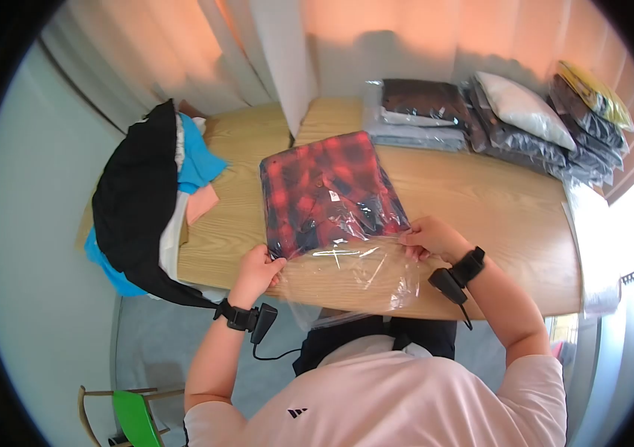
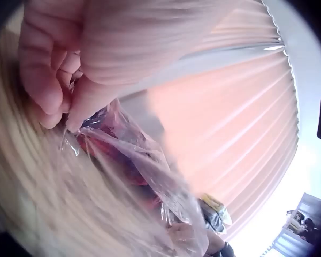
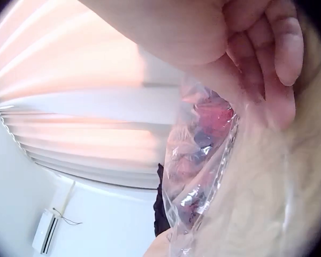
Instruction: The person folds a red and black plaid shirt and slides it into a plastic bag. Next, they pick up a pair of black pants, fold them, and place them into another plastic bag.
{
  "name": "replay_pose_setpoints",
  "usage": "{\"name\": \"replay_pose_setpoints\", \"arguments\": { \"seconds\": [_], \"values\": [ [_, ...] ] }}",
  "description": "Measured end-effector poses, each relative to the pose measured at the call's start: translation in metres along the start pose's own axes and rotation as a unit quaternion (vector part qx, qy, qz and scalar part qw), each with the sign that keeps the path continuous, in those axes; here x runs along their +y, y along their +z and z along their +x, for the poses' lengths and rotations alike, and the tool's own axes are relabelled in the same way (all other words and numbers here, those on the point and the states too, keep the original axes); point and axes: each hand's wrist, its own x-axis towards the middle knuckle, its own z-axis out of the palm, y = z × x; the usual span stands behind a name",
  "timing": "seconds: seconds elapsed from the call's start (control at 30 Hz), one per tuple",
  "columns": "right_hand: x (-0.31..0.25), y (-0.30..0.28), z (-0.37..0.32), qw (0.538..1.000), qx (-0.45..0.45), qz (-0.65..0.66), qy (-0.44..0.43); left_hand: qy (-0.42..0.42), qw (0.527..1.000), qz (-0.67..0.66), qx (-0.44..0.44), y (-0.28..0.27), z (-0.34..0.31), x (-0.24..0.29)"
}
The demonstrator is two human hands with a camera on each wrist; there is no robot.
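Note:
A folded red and black plaid shirt (image 1: 324, 186) lies inside a clear plastic bag (image 1: 354, 276) on the wooden table. The loose end of the bag stretches toward the person's body and droops past the table's front edge. At the bag's left side, the left hand (image 1: 259, 270) pinches the plastic between thumb and fingers, close to the shirt's lower corner. On the opposite side, the right hand (image 1: 436, 240) pinches the plastic near the shirt's other lower corner. Both wrist views show the film pulled between the hands, with red plaid behind it.
To the left is a heap of loose clothes with a black garment (image 1: 138, 194) and a blue garment (image 1: 199, 156). Bagged dark clothes (image 1: 425, 100) and a white bagged item (image 1: 524, 110) are stacked at the back right. A green chair (image 1: 136, 419) stands at lower left.

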Motion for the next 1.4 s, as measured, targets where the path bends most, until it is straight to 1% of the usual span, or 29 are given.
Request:
{"name": "replay_pose_setpoints", "arguments": {
  "seconds": [0.03,0.07,0.1,0.13,0.17,0.23,0.27,0.3,0.33,0.37,0.4,0.43,0.47,0.5,0.53,0.6,0.67,0.73,0.77,0.8,0.83,0.87,0.93,0.97,1.03,1.1,1.17,1.23,1.4],
  "values": [
    [0.011,-0.003,-0.016,1.000,0.008,0.005,0.012,0.020,1.000,0.014,-0.018,0.010,-0.003,0.001],
    [0.021,-0.006,-0.034,0.999,0.033,0.012,0.018,0.018,0.999,0.013,-0.034,0.020,-0.006,0.005],
    [0.032,-0.008,-0.051,0.998,0.058,0.018,0.023,0.038,0.998,0.025,-0.047,0.030,-0.010,0.014],
    [0.044,-0.009,-0.068,0.995,0.082,0.053,0.020,0.058,0.996,0.037,-0.061,0.040,-0.012,0.021],
    [0.054,-0.010,-0.084,0.994,0.093,0.057,0.032,0.058,0.995,0.035,-0.078,0.050,-0.013,0.026],
    [0.073,-0.012,-0.112,0.982,0.173,0.081,0.015,0.090,0.988,0.053,-0.111,0.071,-0.012,0.035],
    [0.083,-0.015,-0.122,0.977,0.194,0.083,0.016,0.089,0.987,0.053,-0.127,0.082,-0.010,0.039],
    [0.090,-0.015,-0.132,0.975,0.201,0.088,0.028,0.107,0.985,0.058,-0.119,0.091,-0.010,0.042],
    [0.095,-0.015,-0.140,0.969,0.220,0.111,0.013,0.126,0.984,0.062,-0.110,0.098,-0.010,0.043],
    [0.098,-0.016,-0.147,0.962,0.238,0.134,-0.004,0.125,0.983,0.064,-0.122,0.102,-0.011,0.042],
    [0.103,-0.018,-0.153,0.963,0.221,0.155,0.007,0.135,0.979,0.064,-0.139,0.100,-0.010,0.040],
    [0.107,-0.024,-0.161,0.961,0.227,0.160,0.010,0.145,0.975,0.065,-0.154,0.097,-0.008,0.042],
    [0.108,-0.033,-0.169,0.968,0.241,0.071,0.020,0.080,0.978,0.098,-0.167,0.086,-0.007,0.048],
    [0.104,-0.041,-0.173,0.967,0.253,-0.020,0.030,0.133,0.974,0.131,-0.130,0.076,-0.004,0.055],
    [0.092,-0.048,-0.173,0.919,0.325,-0.222,-0.039,0.184,0.965,0.164,-0.091,0.068,-0.004,0.067],
    [0.050,-0.054,-0.165,0.881,0.349,-0.301,-0.107,0.337,0.923,0.176,-0.063,0.061,-0.003,0.109],
    [0.017,-0.052,-0.135,0.881,0.285,-0.305,-0.222,0.412,0.879,0.168,-0.172,0.073,0.006,0.157],
    [0.013,-0.049,-0.085,0.815,0.262,-0.417,-0.306,0.476,0.817,0.232,-0.229,0.104,0.036,0.167],
    [0.012,-0.040,-0.068,0.813,0.262,-0.419,-0.308,0.476,0.818,0.232,-0.225,0.119,0.047,0.168],
    [0.010,-0.032,-0.054,0.763,0.278,-0.527,-0.250,0.495,0.776,0.322,-0.222,0.134,0.057,0.167],
    [0.009,-0.028,-0.047,0.700,0.291,-0.625,-0.187,0.508,0.726,0.409,-0.218,0.141,0.062,0.167],
    [0.009,-0.029,-0.047,0.700,0.291,-0.624,-0.188,0.508,0.726,0.410,-0.217,0.143,0.067,0.163],
    [0.010,-0.031,-0.047,0.704,0.238,-0.656,-0.136,0.466,0.677,0.516,-0.243,0.145,0.073,0.160],
    [0.017,-0.035,-0.048,0.707,0.233,-0.654,-0.134,0.463,0.677,0.515,-0.248,0.143,0.076,0.155],
    [0.040,-0.048,-0.055,0.705,0.211,-0.658,-0.159,0.437,0.668,0.538,-0.271,0.132,0.078,0.144],
    [0.057,-0.056,-0.060,0.719,0.206,-0.641,-0.171,0.431,0.668,0.538,-0.280,0.128,0.081,0.129],
    [0.066,-0.057,-0.064,0.761,0.203,-0.594,-0.164,0.420,0.681,0.536,-0.268,0.128,0.082,0.120],
    [0.069,-0.059,-0.069,0.765,0.195,-0.595,-0.150,0.406,0.688,0.530,-0.284,0.129,0.081,0.120],
    [0.077,-0.059,-0.087,0.800,0.183,-0.557,-0.125,0.412,0.691,0.530,-0.271,0.129,0.083,0.117]
  ]
}}
